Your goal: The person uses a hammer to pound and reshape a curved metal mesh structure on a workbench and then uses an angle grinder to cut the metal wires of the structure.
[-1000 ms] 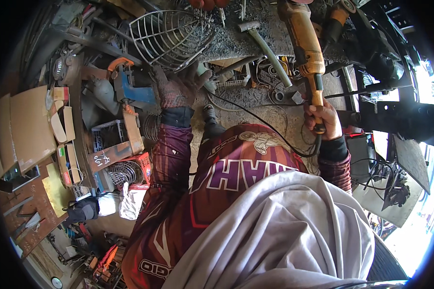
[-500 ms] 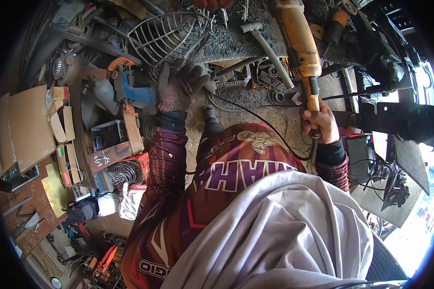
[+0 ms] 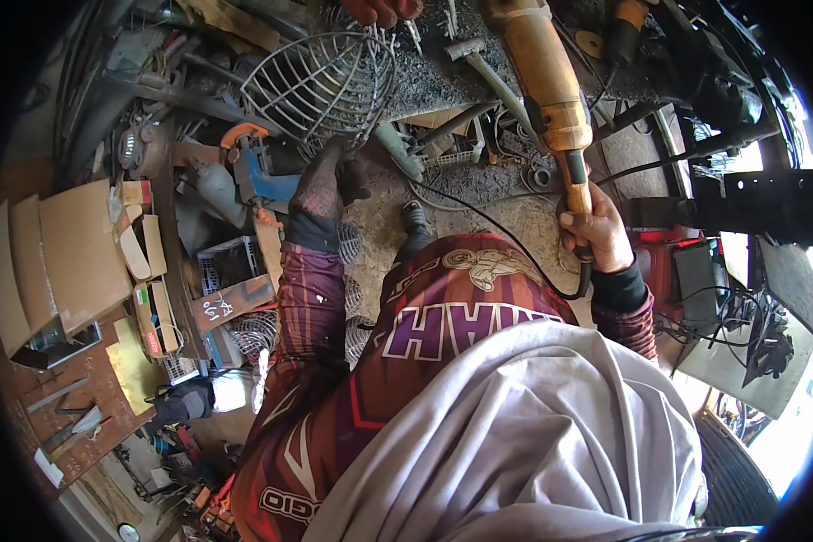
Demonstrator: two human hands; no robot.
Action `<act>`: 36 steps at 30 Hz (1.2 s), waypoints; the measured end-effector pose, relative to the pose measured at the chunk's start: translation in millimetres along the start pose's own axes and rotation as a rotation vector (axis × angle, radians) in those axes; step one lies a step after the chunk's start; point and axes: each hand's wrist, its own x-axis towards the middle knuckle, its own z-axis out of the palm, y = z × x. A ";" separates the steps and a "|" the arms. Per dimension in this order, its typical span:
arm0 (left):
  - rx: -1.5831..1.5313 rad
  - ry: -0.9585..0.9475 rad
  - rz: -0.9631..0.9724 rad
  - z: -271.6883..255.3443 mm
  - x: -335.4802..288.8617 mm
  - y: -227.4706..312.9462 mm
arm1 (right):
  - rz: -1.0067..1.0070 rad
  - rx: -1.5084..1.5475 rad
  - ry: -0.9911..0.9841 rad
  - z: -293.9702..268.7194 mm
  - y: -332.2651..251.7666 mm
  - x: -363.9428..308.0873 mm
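Observation:
In my right hand (image 3: 598, 226), bare, is the rear handle of a long yellow power tool, which looks like an angle grinder (image 3: 551, 90). Its front end runs out past the top of the view. A black cord hangs from the handle and loops to the left. My left hand (image 3: 321, 188) wears a dark, dirty glove. Its fingers are curled around the near edge of a domed cage of metal wire (image 3: 330, 81), though the fingertips are partly hidden. The cage lies tilted at the bench's left end.
Another person's fingers (image 3: 384, 11) show at the top, beside the cage. A hammer (image 3: 497, 86) lies on the grit-covered bench (image 3: 425, 86). Left stand a blue clamp (image 3: 271, 181) and cardboard boxes (image 3: 81, 253). A second grinder (image 3: 625, 34) rests at the upper right.
My gloved left hand has gone from spread fingers to curled ones at the cage's edge. The grinder has shifted slightly left and toward me in view, still in my right hand.

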 end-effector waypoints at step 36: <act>-0.166 -0.666 0.422 210.9 -43.9 -12.7 | -0.083 -0.103 -0.182 26.7 1.9 5.0</act>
